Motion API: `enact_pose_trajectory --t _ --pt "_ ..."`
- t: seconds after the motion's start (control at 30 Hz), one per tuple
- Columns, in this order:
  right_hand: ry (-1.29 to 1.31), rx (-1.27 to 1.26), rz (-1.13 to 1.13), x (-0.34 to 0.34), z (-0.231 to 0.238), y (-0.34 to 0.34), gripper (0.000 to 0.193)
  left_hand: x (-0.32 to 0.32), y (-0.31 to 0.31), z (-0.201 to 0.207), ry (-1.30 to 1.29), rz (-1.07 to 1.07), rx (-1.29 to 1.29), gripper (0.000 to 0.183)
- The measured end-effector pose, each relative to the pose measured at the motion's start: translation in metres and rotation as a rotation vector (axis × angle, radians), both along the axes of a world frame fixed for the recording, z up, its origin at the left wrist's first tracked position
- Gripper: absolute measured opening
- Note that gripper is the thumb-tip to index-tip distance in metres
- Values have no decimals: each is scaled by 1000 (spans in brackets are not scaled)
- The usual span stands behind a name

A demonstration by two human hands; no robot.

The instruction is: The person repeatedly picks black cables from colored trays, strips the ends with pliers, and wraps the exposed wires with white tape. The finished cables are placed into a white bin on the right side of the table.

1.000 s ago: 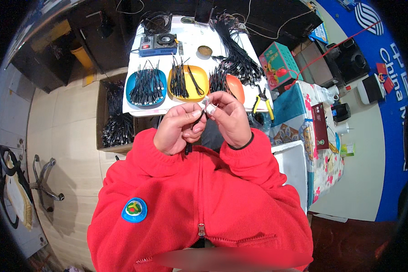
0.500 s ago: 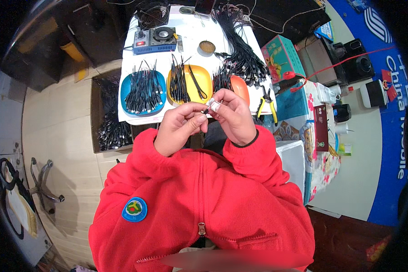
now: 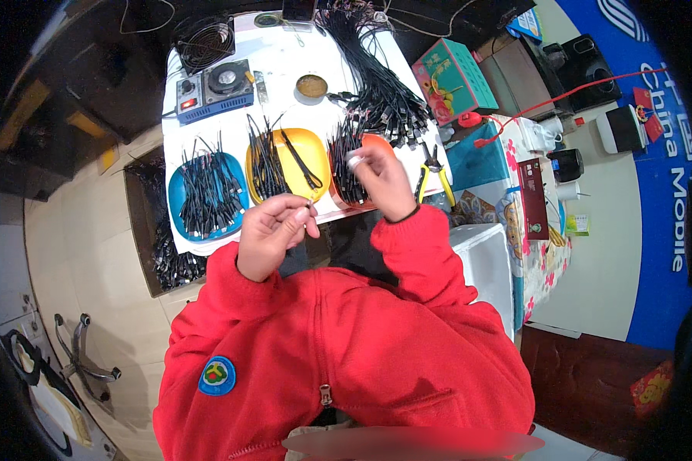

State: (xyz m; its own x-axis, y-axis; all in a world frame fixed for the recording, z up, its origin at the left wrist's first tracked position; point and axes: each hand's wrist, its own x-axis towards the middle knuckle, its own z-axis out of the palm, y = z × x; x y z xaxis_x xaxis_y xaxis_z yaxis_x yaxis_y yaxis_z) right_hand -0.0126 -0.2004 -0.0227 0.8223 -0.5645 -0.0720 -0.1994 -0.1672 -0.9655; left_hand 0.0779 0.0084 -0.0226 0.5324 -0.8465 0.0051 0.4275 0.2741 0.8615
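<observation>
Room: dark cabinets (image 3: pixel 77 100) are set beyond a white table (image 3: pixel 281 58); pale flooring (image 3: pixel 77 207) is seen at the left.
Left hand (image 3: pixel 273 234): held just before the near edge of a yellow tray (image 3: pixel 315 146), thumb and forefinger pinched on a small dark piece (image 3: pixel 310 204).
Small dark piece: mostly hidden by the fingers — its direction and long axis cannot be told.
Right hand (image 3: pixel 384 184): held at an orange tray (image 3: pixel 377 141), fingers bent and drawn narrow; something white (image 3: pixel 354 161) is seen at the tips, but whether a cable is gripped cannot be told.
Orange-tray cables (image 3: pixel 347 165): thin, black, bunched, partly covered by the right hand; laid lengthwise from far edge to near.
Yellow-tray cables (image 3: pixel 267 169): slim and black, slanted so that the near ends are turned rightward; wispy far ends are pointed out past the rim.
Looped cable (image 3: pixel 300 157): laid apart in the same tray, slanted likewise — its doubled end is turned toward the person.
Blue tray (image 3: pixel 175 192): filled with black cables (image 3: pixel 210 192), pale connectors scattered among them.
Pliers (image 3: pixel 432 164): yellow-handled, laid right of the orange tray, handles pointed toward the person.
</observation>
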Motion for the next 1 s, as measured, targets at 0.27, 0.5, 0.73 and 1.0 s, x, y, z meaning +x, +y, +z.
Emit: enact_pose_trajectory --t 0.27,0.5,0.73,1.0 --pt "397 -794 -35 -8 -27 -31 15 0 -16 -9 85 101 7 15" --pt "333 -800 -5 -9 -27 -35 16 -12 -27 -3 123 100 72 14" --pt "283 -812 -48 11 -37 -36 16 -25 -25 8 105 151 105 13" --pt "-3 -607 -196 -6 -11 -27 9 -30 -25 13 105 221 157 15"
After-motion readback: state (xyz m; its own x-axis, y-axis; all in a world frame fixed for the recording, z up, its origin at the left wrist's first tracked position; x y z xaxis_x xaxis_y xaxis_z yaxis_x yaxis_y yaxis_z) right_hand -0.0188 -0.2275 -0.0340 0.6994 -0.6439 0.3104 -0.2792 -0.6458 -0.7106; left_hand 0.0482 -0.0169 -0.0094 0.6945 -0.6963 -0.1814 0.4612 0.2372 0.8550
